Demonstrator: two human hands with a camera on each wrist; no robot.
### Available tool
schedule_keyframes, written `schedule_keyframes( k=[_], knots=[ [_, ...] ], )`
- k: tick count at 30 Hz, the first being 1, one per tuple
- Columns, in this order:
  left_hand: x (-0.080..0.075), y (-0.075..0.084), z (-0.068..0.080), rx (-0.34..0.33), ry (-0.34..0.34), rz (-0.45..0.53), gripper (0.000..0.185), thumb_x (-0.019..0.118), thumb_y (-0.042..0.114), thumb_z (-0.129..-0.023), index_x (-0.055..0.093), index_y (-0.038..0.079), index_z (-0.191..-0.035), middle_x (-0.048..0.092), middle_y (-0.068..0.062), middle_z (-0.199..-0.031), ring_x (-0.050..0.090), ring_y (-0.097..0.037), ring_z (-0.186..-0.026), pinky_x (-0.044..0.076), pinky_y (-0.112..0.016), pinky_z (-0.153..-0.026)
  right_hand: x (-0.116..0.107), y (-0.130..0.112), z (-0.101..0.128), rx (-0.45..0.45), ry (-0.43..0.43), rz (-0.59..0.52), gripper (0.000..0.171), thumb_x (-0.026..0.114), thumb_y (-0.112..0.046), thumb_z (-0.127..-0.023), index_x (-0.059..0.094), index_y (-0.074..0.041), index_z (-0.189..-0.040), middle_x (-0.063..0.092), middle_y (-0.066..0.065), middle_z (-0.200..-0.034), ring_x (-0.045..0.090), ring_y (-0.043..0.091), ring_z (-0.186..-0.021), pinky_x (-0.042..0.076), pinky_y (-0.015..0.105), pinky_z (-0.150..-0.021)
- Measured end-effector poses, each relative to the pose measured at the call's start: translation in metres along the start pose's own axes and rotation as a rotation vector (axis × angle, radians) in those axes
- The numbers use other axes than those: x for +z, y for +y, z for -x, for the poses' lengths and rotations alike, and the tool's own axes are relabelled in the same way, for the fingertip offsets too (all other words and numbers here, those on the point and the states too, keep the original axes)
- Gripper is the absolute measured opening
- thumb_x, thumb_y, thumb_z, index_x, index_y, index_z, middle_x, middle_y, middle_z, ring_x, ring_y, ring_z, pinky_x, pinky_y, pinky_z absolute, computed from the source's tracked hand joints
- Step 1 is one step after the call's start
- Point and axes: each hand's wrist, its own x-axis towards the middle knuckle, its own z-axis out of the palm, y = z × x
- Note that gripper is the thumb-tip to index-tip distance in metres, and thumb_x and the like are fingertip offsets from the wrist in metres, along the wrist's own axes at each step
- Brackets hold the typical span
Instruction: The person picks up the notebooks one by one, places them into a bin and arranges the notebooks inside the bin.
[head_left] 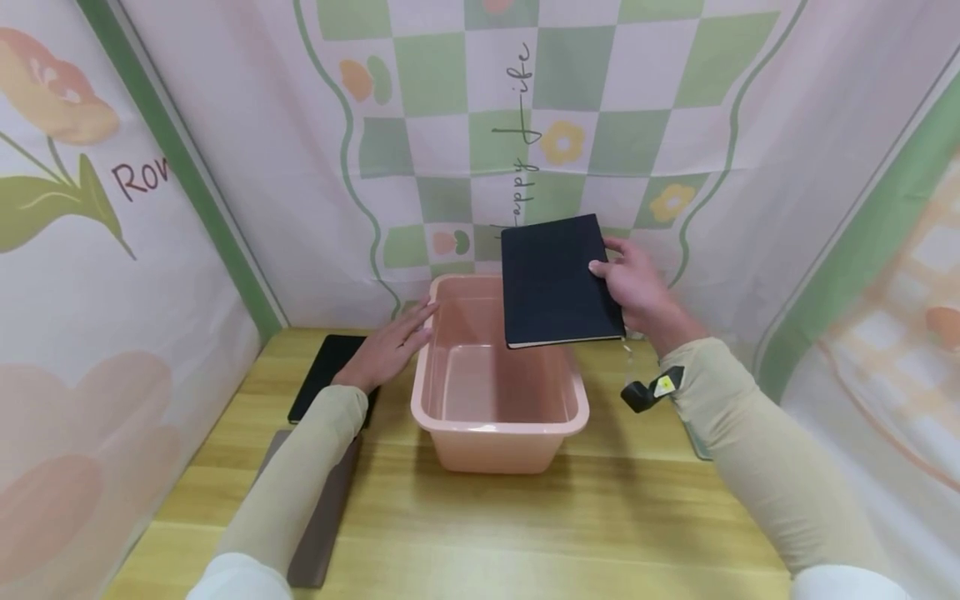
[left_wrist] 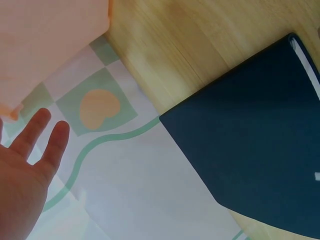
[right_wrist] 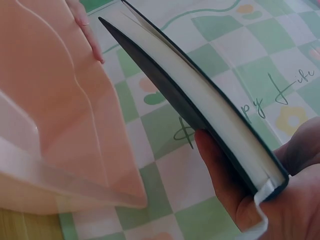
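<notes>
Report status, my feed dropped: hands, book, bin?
Right hand grips black book above pink bin. Left hand flat against bin's left rim. Bin empty, nothing in the way.

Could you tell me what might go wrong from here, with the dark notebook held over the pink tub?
1. The right hand grips the dark notebook only along one edge, tilted above the pink tub; it could slip and land askew or strike the rim.
2. The left hand rests open against the tub's left rim with straight fingers, so the tub may slide if bumped.
3. The notebook's cover gapes slightly in the right wrist view, so pages could bend on landing.
</notes>
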Motion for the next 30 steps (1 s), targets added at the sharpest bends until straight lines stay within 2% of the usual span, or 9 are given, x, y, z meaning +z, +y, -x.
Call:
schedule_keyframes(
  k=[12, 16, 25, 30],
  knots=[
    [0.001, -0.003, -0.001, 0.005, -0.003, -0.009, 0.053, 0.027, 0.065, -0.106, 0.015, 0.056, -0.157, 0.008, 0.026, -0.169, 0.020, -0.027, -0.160, 0.024, -0.059, -0.126, 0.022, 0.001, -0.007, 0.018, -0.006, -0.095, 0.065, 0.044, -0.012, -0.107, 0.013, -0.006, -0.164, 0.051, 0.007, -0.114, 0.064, 0.001, -0.072, 0.057, 0.020, -0.070],
    [0.001, -0.001, -0.002, 0.004, 0.001, -0.014, 0.055, 0.027, 0.065, -0.105, 0.016, 0.054, -0.158, 0.010, 0.021, -0.171, 0.020, -0.027, -0.160, 0.023, -0.059, -0.126, 0.029, 0.004, -0.008, 0.033, -0.009, -0.109, 0.064, 0.044, -0.010, -0.106, 0.015, -0.006, -0.163, 0.052, 0.007, -0.113, 0.065, 0.001, -0.071, 0.058, 0.020, -0.068],
    [-0.001, 0.003, 0.000, -0.010, -0.005, -0.015, 0.055, 0.025, 0.067, -0.104, 0.014, 0.056, -0.157, 0.011, 0.018, -0.172, 0.019, -0.025, -0.160, 0.022, -0.058, -0.127, 0.043, 0.009, -0.011, 0.035, -0.004, -0.089, 0.064, 0.044, -0.008, -0.105, 0.017, -0.005, -0.163, 0.052, 0.013, -0.119, 0.063, 0.003, -0.072, 0.057, 0.021, -0.068],
    [0.000, 0.001, 0.000, 0.000, -0.002, -0.017, 0.055, 0.024, 0.069, -0.104, 0.013, 0.057, -0.156, 0.011, 0.018, -0.172, 0.019, -0.026, -0.160, 0.023, -0.059, -0.126, 0.050, 0.010, -0.014, 0.064, 0.014, -0.074, 0.064, 0.044, -0.008, -0.104, 0.019, -0.007, -0.162, 0.054, 0.020, -0.131, 0.063, 0.006, -0.077, 0.057, 0.021, -0.068]
  ],
)
